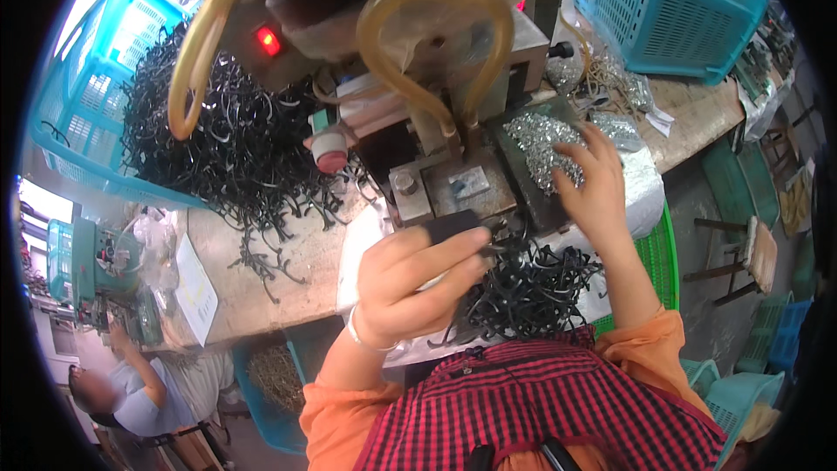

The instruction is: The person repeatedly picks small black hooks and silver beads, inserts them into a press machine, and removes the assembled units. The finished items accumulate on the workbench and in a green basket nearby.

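My left hand (414, 283), a bracelet at its wrist, is closed in front of the press machine. A dark, flat-looking piece (453, 225) shows at its fingers; its full shape is hidden. My right hand (600, 187) reaches over a pile of small shiny metal parts (536, 146) on a dark tray (545, 209). Its thumb and fingers are curved but apart, at the pile's edge. Between the hands, the machine's metal work block (471, 185) sits below the tool head. Nearest my apron lies a heap of black curved plastic pieces (532, 292).
A large heap of black curved pieces (235, 131) spills from a blue basket (87, 113) at left. Yellowish hoses (366, 26) hang before the machine, beside a red button (330, 155). Another blue basket (689, 17) stands at back right. A co-worker (144, 388) sits at far left.
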Demonstrator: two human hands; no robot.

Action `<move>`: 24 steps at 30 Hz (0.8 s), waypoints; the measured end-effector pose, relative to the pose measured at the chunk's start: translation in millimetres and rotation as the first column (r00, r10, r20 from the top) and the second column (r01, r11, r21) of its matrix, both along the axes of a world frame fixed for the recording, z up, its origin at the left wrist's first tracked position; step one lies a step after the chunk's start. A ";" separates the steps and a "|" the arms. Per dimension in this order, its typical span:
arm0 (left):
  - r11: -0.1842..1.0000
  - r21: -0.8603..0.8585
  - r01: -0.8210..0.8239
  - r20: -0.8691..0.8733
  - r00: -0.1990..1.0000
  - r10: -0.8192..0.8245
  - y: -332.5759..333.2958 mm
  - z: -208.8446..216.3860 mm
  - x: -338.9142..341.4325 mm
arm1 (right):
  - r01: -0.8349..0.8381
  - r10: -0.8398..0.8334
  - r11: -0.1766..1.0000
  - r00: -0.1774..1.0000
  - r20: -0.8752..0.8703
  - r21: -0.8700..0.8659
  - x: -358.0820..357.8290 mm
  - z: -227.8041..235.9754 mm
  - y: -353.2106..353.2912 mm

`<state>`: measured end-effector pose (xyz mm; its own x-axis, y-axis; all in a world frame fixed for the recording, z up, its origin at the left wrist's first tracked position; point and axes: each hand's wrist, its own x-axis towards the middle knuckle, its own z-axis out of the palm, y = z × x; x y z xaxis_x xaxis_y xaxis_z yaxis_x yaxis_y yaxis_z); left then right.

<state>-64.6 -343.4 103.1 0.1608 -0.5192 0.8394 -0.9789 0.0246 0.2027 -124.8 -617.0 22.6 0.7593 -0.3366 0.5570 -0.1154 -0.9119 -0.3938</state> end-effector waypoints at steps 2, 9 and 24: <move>0.999 0.047 0.028 0.073 0.997 -0.032 -15.6 -3.6 2.4 | 0.055 -0.056 0.996 0.998 -0.016 -0.068 -0.3 -34.8 -18.7; 0.981 0.191 0.031 0.112 0.992 -0.054 -22.3 -0.6 6.1 | -0.004 0.000 0.950 1.000 0.012 0.312 20.7 -34.8 -31.1; 0.851 -0.047 -0.524 0.084 0.846 0.526 44.0 -58.7 -29.6 | -0.097 0.058 0.840 0.994 0.089 0.535 13.1 -62.5 -36.2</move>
<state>-94.2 -299.4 44.4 0.3277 -0.3605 0.8733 -0.8609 -0.4947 0.1188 -111.7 -653.2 -39.9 0.7629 -0.5397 0.3559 -0.0092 -0.5596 -0.8287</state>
